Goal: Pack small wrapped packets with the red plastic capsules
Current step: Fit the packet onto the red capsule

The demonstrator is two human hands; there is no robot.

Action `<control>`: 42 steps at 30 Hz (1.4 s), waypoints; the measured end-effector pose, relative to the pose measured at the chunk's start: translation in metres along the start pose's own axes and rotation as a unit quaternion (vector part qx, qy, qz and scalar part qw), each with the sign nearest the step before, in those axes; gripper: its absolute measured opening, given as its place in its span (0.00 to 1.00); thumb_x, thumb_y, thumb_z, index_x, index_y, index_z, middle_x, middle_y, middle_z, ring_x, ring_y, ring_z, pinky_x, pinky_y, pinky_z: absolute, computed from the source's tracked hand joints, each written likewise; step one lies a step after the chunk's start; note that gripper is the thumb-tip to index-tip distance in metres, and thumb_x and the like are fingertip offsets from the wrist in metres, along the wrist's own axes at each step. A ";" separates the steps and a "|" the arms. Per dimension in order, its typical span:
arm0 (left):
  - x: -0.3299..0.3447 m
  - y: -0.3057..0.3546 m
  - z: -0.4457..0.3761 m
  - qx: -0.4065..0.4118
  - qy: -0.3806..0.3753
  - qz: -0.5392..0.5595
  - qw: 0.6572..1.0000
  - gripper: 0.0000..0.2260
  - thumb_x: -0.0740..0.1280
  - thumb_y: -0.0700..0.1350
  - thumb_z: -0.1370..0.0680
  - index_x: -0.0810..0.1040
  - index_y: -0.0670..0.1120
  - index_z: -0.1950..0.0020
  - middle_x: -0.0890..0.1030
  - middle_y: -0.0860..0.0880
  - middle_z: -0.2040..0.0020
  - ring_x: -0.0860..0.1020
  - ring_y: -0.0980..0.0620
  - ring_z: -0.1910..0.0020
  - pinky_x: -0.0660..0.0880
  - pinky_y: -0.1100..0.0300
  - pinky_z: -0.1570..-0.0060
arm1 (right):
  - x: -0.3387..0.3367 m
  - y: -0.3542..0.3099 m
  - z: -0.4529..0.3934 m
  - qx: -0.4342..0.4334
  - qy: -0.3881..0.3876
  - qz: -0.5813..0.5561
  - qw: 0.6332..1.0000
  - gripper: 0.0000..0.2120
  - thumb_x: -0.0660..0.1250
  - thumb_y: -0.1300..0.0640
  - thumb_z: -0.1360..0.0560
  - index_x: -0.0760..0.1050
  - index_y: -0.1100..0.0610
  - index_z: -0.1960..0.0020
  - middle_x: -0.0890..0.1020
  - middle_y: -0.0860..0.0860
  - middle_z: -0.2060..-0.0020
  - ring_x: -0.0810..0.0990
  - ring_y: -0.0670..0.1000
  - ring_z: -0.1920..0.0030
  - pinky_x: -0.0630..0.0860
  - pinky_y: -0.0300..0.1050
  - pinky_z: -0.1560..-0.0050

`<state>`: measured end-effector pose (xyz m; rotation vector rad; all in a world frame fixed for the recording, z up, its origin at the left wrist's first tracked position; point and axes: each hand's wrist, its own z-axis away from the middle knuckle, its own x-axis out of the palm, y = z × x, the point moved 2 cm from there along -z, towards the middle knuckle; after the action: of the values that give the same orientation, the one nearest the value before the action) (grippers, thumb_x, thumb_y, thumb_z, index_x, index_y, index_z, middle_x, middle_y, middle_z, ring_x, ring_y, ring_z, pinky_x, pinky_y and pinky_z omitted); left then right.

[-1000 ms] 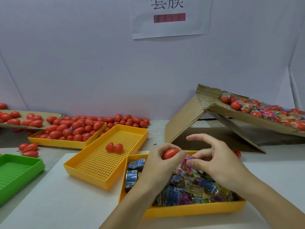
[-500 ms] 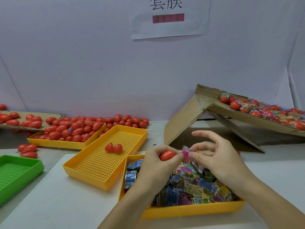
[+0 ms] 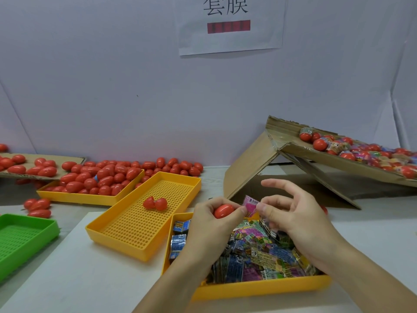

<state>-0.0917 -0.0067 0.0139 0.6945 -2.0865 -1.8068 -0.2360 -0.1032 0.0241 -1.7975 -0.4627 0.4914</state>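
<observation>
Above the near yellow plastic tray (image 3: 259, 289) heaped with small printed foil packets (image 3: 259, 251), we hold our two hands close together. Our left hand (image 3: 209, 224) curls its fingers and thumb round a glossy red egg-shaped plastic capsule (image 3: 223, 210), keeping it clear of the heap. Our right hand (image 3: 293, 213) pinches a small pink wrapped packet (image 3: 250, 204) between thumb and a fingertip, the other fingers spread loosely; the packet's edge touches the capsule's right end. To the left, a perforated yellow tray (image 3: 144, 222) carries two red capsule halves (image 3: 155, 203) lying together. Farther left, another yellow tray (image 3: 90, 197) is piled with red capsules (image 3: 101, 177), and more lie along the wall. At right, a tilted brown cardboard flap (image 3: 338, 161) bears capsules mixed with packets. A green slotted tray (image 3: 22, 238) sits at the left edge.
</observation>
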 end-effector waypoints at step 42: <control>0.007 0.006 0.003 0.133 0.016 -0.140 0.981 0.08 0.74 0.43 0.25 0.81 0.56 0.58 0.81 0.57 0.59 0.81 0.55 0.57 0.80 0.63 0.59 | 0.003 -0.008 0.004 -0.021 -0.026 -0.011 0.999 0.27 0.77 0.62 0.31 0.74 0.41 0.40 0.84 0.48 0.58 0.82 0.47 0.67 0.76 0.37 0.66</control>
<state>-0.1000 -0.0070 0.0186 1.1300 -2.3296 -1.6477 -0.2357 -0.0961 0.0307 -1.8205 -0.5313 0.5164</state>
